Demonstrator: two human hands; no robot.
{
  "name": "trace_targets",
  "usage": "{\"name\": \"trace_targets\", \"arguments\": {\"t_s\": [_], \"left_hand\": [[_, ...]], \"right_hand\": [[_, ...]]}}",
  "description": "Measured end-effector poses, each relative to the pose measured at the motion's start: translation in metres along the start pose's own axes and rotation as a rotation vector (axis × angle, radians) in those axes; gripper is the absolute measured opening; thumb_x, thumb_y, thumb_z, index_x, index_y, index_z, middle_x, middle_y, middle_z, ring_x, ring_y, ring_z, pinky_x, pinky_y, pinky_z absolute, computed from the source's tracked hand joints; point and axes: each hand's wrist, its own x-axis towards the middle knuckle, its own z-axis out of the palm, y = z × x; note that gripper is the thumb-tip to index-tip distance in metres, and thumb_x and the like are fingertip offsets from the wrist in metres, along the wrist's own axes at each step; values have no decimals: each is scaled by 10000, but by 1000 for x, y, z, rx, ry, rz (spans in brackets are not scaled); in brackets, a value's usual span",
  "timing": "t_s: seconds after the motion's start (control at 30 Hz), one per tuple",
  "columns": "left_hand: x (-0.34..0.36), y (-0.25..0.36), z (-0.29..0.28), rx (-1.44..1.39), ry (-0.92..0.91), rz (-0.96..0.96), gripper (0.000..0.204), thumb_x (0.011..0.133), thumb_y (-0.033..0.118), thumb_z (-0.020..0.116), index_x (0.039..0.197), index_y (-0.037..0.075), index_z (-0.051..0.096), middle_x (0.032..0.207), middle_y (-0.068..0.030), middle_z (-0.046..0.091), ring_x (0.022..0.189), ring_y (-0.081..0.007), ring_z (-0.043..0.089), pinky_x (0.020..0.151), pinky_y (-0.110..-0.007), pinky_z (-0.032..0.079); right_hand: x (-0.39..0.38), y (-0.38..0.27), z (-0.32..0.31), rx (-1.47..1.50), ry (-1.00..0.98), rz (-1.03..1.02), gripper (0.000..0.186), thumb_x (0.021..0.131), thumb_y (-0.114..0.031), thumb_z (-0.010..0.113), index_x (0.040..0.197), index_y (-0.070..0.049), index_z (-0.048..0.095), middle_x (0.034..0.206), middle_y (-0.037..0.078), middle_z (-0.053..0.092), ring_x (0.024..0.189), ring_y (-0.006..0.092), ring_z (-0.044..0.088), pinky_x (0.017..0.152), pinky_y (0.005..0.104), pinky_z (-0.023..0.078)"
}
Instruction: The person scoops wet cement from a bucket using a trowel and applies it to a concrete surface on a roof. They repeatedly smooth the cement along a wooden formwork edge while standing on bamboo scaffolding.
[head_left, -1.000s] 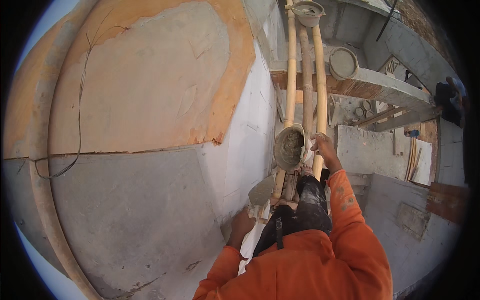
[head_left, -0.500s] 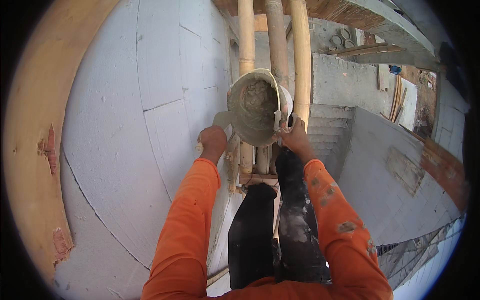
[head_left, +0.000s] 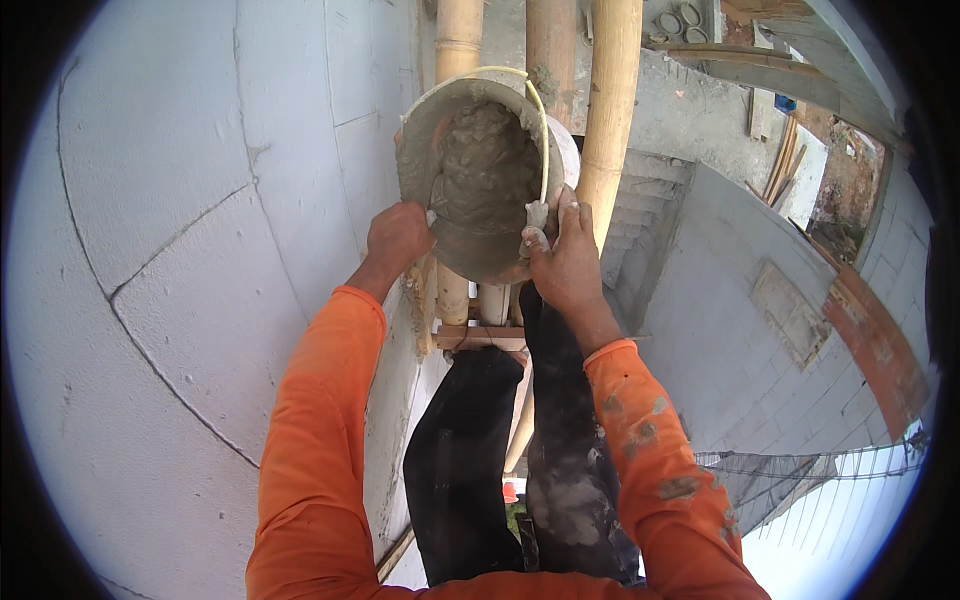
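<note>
A bucket of wet grey mortar (head_left: 487, 155), its pale wire handle raised, tilts toward me over the bamboo poles. My left hand (head_left: 398, 242) is closed at the bucket's lower left rim, gripping a trowel whose blade is mostly hidden at the mortar. At the lower right rim, my right hand (head_left: 563, 262) grips the bucket beside the cloth-wrapped part of its handle. My orange sleeves have mortar stains on the right one.
A white block wall (head_left: 190, 160) rises along my left. Bamboo poles (head_left: 610, 100) run ahead over a drop, with a wooden crosspiece (head_left: 465, 338) near my legs. Below right are concrete steps (head_left: 640, 190), a grey wall (head_left: 720, 340), leaning planks and several round containers.
My view has tipped down and closer over the bucket. My left hand has raised the trowel from beside the bucket to its rim, and the blade has mostly disappeared from sight.
</note>
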Motion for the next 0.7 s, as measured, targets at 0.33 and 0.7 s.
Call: {"name": "trace_targets", "arguments": {"t_s": [0.33,0.7], "left_hand": [[-5,-2,40,-269,4,-35,338,739,206,679,1008,3,687,937,-233,684,909,-389,661,818,-457,524],[-5,1,45,-366,61,-8,364,736,230,721,1024,9,690,932,-229,685,903,-382,664,792,-453,529]], "right_hand": [[0,-10,-4,-13,-51,44,701,835,-136,681,1404,59,321,1163,226,475,1001,383,579,828,430,509],[0,-11,-2,-71,-17,-11,640,841,-125,666,1358,86,354,1148,235,476,1022,405,559,857,452,491]]}}
